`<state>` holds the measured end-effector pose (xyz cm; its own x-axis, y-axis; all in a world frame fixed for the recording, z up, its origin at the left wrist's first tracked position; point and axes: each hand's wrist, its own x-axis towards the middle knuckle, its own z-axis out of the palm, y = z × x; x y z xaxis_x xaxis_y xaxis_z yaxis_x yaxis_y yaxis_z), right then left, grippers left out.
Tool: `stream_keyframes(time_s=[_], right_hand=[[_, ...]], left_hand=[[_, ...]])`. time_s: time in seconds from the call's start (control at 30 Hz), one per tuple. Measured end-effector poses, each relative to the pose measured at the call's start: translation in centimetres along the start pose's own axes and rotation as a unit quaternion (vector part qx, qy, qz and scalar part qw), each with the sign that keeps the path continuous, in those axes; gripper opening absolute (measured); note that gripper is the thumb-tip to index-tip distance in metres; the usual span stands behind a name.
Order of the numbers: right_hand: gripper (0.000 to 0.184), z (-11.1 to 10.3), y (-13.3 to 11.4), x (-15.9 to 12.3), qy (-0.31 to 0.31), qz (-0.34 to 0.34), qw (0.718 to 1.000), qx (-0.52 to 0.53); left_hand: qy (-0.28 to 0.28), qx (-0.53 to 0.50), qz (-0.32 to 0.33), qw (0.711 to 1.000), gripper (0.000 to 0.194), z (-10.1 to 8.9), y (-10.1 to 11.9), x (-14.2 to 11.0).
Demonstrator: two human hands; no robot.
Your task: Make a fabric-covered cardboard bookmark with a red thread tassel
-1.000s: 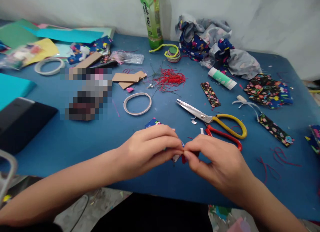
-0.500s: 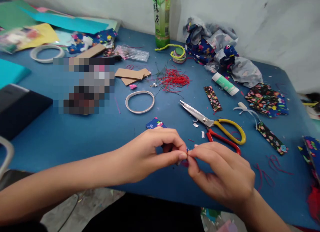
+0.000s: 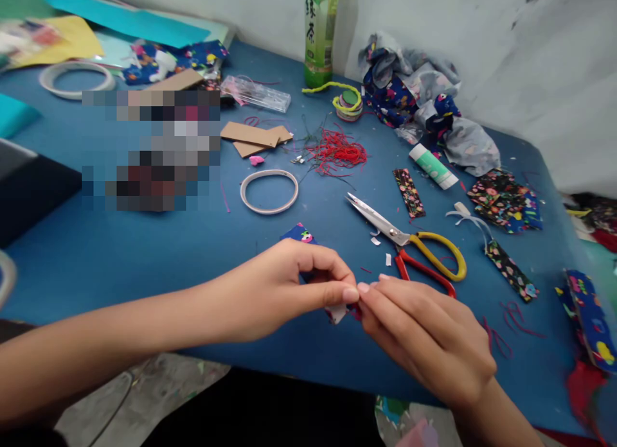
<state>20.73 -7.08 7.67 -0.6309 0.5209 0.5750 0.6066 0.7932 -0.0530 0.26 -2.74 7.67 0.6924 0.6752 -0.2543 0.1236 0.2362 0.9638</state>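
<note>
My left hand [image 3: 284, 289] and my right hand [image 3: 424, 334] meet fingertip to fingertip above the near edge of the blue table [image 3: 144, 254]. Between them they pinch a small blue patterned fabric piece [image 3: 301, 234] with a white end and a bit of red thread; most of it is hidden by my fingers. The scissors [image 3: 409, 241] with one yellow and one red handle lie just beyond my right hand, blades pointing left.
A tape ring [image 3: 268, 191], red thread pile [image 3: 337, 155], cardboard strips [image 3: 255, 137], glue stick [image 3: 432, 166], floral fabric strips [image 3: 409, 192] and fabric heap [image 3: 414, 94] lie around. A green bottle [image 3: 319, 29] stands at the back. Coloured paper sheets are far left.
My head view has shifted right and slightly down. Both hands stay together on the small piece; the right fingers have stretched flatter toward the left thumb.
</note>
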Motion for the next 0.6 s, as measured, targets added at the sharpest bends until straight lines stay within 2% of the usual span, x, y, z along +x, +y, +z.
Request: stream_keyframes(time_s=[0.2,0.4,0.6], right_hand=[[0.015,-0.01,-0.09,0.08,-0.008,-0.012,1.000,0.005],[0.015,0.04,-0.51,0.17,-0.006,-0.024,0.999,-0.045],[0.011,0.58,-0.51,0.64,0.008,-0.014,0.998,-0.053]], left_hand=[[0.006,0.002,-0.002,1.000,0.019,-0.15,-0.08,0.19],[0.015,0.020,-0.001,1.000,0.019,-0.21,0.14,0.16],[0.046,0.060,0.017,0.997,0.017,0.01,0.07,-0.11]])
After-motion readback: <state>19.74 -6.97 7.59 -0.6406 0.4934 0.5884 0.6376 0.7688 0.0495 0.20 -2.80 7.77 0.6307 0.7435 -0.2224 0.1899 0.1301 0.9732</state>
